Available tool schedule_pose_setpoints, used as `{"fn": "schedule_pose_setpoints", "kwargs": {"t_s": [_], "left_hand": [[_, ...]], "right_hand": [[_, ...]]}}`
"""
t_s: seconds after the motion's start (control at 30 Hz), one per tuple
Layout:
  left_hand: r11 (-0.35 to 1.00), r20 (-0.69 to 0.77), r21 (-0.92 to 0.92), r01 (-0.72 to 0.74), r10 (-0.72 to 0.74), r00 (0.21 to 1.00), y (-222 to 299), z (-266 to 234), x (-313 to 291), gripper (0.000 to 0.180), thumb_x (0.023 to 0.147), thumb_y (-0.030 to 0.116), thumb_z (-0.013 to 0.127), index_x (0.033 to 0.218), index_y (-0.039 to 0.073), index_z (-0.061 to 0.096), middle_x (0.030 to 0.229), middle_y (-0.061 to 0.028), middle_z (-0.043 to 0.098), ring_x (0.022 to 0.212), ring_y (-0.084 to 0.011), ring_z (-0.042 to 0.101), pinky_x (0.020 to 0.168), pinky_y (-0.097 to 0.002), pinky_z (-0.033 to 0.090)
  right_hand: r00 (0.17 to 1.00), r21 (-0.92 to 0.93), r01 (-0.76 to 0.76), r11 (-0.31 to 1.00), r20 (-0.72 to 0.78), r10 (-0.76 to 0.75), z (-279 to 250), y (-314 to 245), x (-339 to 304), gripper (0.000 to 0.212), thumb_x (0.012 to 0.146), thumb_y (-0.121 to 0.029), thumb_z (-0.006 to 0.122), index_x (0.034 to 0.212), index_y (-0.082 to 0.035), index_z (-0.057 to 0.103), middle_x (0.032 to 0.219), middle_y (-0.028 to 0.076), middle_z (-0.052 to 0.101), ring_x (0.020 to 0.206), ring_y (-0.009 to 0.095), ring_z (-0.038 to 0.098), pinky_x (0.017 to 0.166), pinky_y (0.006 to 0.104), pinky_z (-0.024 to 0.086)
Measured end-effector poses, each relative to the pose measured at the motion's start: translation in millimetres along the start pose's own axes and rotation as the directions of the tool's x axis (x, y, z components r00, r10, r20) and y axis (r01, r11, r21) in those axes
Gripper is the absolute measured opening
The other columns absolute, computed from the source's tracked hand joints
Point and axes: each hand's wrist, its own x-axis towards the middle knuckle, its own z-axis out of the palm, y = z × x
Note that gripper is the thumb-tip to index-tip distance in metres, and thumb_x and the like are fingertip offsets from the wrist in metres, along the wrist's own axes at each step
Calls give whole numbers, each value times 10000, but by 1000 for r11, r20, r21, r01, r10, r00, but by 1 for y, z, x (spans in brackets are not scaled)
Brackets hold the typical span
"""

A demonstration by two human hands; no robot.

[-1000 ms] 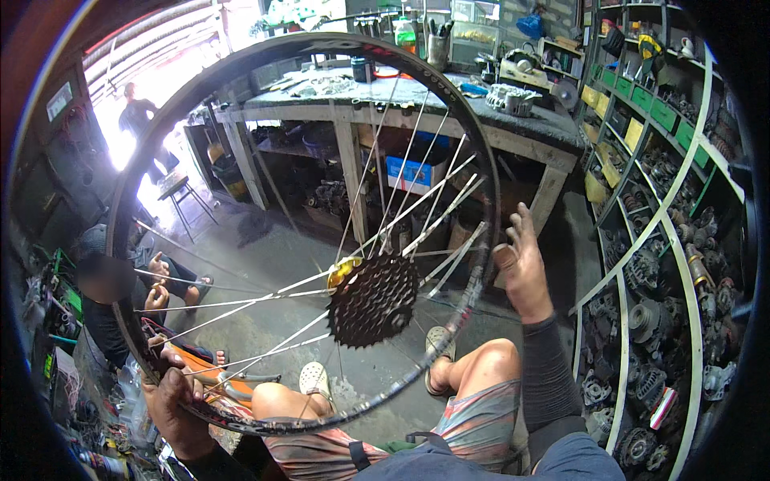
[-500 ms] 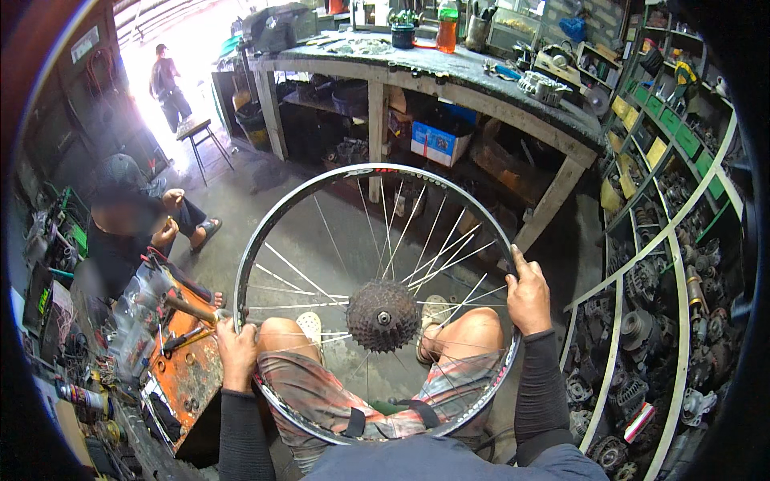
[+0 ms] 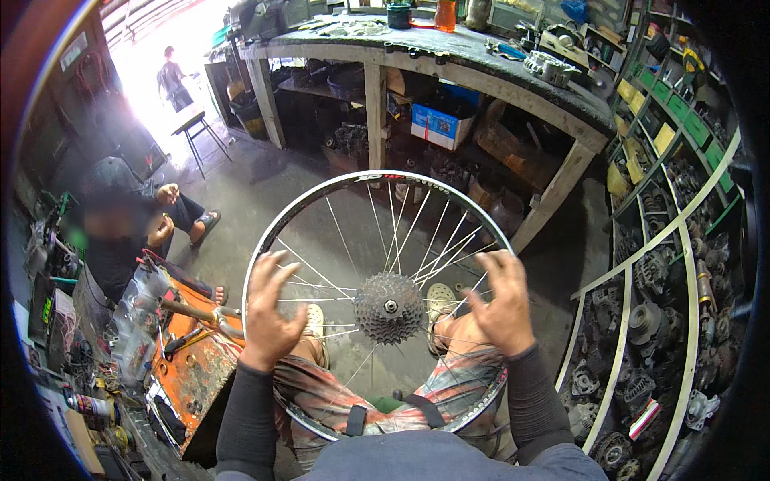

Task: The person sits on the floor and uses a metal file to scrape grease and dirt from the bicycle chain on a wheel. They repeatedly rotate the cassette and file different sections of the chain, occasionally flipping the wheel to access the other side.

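Note:
A bicycle wheel with a black and silver rim stands in front of me, its lower part against my lap between my knees. At its hub sits a dark, grimy cassette of sprockets, with thin spokes around it; some areas of the wheel show few spokes. My left hand is open over the left side of the rim, fingers spread and slightly bent. Opposite it, my right hand is open at the right side, thumb apart from the fingers. Whether either palm touches the rim, I cannot tell.
At my left is an orange work surface with tools and a metal tube. A person sits beyond it. A long workbench spans the back, with a blue box beneath. Shelves of metal parts line the right.
Both hands have let go of the rim and moved inward, their fingers now spread. The wheel has stayed in nearly the same place. My view has tilted down slightly.

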Motion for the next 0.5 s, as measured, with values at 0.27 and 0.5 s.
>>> {"fn": "schedule_pose_setpoints", "kwargs": {"t_s": [0.27,0.5], "left_hand": [[965,394,-133,-225,260,881,11,67,22,1129,777,657,967,1656,73,566,1583,-160,679,1546,-369,580,1384,-617,313],[961,386,-188,-203,263,884,5,77,23,1058,769,568,987,1618,73,597,1551,-150,689,1504,-343,614,1384,-617,307]], "right_hand": [[963,158,110,981,229,-145,57,-54,-29,1150,715,-495,1045,1619,10,545,1596,225,558,1551,457,503,1316,591,393],[977,151,90,985,177,-116,79,-35,-41,1321,665,-567,1064,1661,67,472,1605,293,587,1519,479,558,1314,597,398]]}}
